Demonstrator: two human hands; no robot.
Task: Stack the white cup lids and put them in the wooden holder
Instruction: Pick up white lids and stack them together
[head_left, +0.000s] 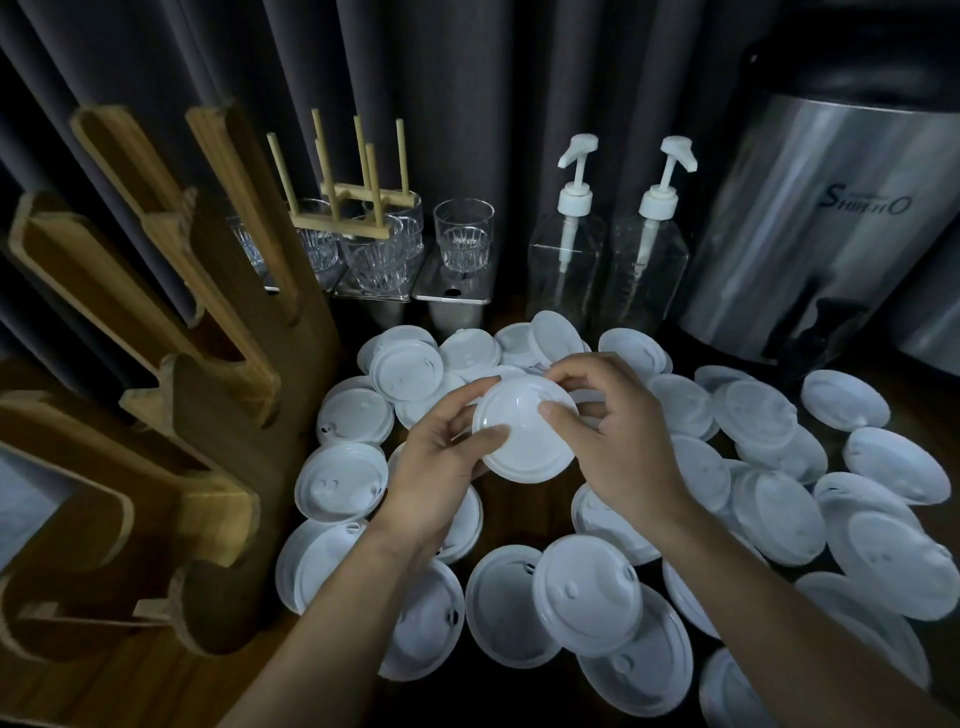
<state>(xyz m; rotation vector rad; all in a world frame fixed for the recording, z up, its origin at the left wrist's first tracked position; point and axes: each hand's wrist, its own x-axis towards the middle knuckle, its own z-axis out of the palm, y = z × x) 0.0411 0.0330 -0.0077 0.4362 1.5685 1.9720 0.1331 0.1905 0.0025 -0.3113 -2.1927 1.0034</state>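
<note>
Dozens of loose white round plastic cup lids (587, 592) lie scattered and overlapping on the dark wooden table (524, 514). Above them the left hand (441, 457) and the right hand (618, 431) both pinch one raised white lid (524, 436) by its rim, fingers curled round it. It may be several nested together, but the dim light hides that. The tall slotted wooden holder (218, 415) stands left of the hands. Behind are clear ribbed glasses (464, 236), two clear pump bottles (566, 260) and a steel urn (810, 223).
</note>
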